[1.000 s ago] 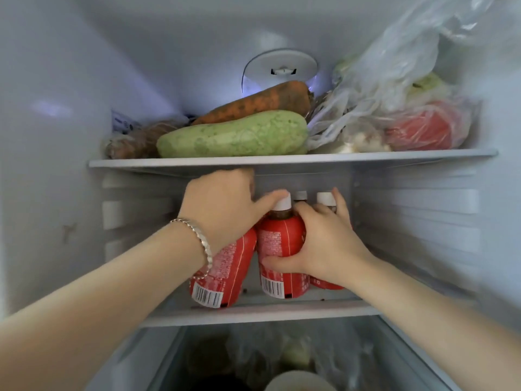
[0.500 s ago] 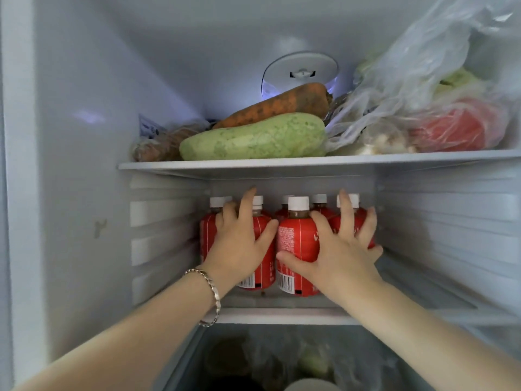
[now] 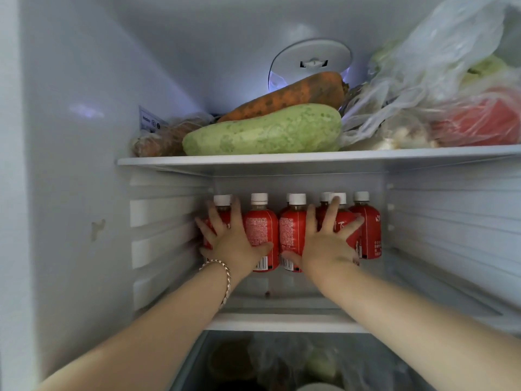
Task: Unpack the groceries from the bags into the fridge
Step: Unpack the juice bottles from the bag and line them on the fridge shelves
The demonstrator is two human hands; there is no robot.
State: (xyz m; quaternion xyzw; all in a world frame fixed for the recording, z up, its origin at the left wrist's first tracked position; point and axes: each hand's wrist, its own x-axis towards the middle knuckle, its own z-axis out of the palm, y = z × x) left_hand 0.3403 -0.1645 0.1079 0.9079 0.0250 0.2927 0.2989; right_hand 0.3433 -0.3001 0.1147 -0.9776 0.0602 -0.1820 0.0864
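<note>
A: What's different from a second ago?

B: Nearest first: the drawer [image 3: 282,362], below and in front of the bottles [image 3: 260,230], looks the same. The bottles are what moved. They were bunched and leaning near the front lip of the shelf [image 3: 282,321] under them. Now they stand upright in a row, well back from that lip.

A: And the hands?

B: They were wrapped round the bottles. Now both are wide and flat. The left hand [image 3: 231,238], with a bracelet [image 3: 225,277] at the wrist, has its fingers spread on the leftmost bottles. The right hand [image 3: 327,244] presses the ones right of the middle. Neither holds anything; they are only pushing.

A: Did anything above the bottles shift?

B: No. On the upper shelf [image 3: 282,159] over them, the marrow [image 3: 265,131], carrot [image 3: 293,95] and plastic bag [image 3: 437,66] lie as they did.

A: So for the task?

B: I'd say the drinks are put away in the fridge [image 3: 84,165]. The hands can probably pull out and go for the next bag.
</note>
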